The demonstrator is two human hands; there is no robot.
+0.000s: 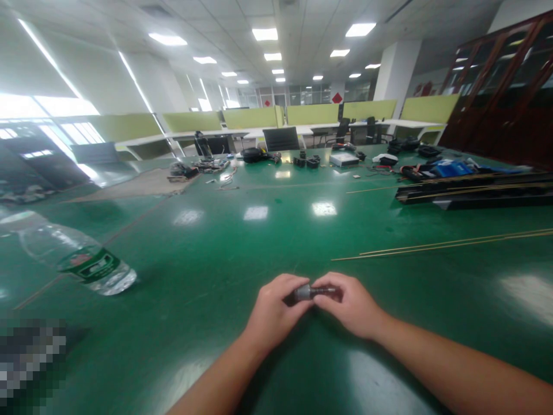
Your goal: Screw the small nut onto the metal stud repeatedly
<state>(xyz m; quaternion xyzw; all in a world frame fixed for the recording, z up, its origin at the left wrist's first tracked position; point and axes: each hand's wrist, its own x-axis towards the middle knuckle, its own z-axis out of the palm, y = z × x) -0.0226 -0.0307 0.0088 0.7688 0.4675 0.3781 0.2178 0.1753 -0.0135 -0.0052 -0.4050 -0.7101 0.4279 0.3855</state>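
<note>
In the head view a small grey cylinder with a thinner dark shaft (304, 292) lies level between my two hands, low over the green tabletop (207, 300). My left hand (276, 305) is closed around its thicker grey end, thumb below and fingers above. At the thinner end, my right hand (352, 302) pinches it between thumb and fingers. The fingers hide parts of the piece, and its exact kind is too small to make out. Beyond my hands, thin brass-coloured rods (401, 250) lie on the table.
To the left lies a clear plastic bottle (82, 256) with a green label. Black rails (475, 193) and a blue bundle (453, 168) are at the right. Along the far edge stand a white box (344, 159), black devices (306, 160) and cables. A blurred-out object (30, 360) sits lower left.
</note>
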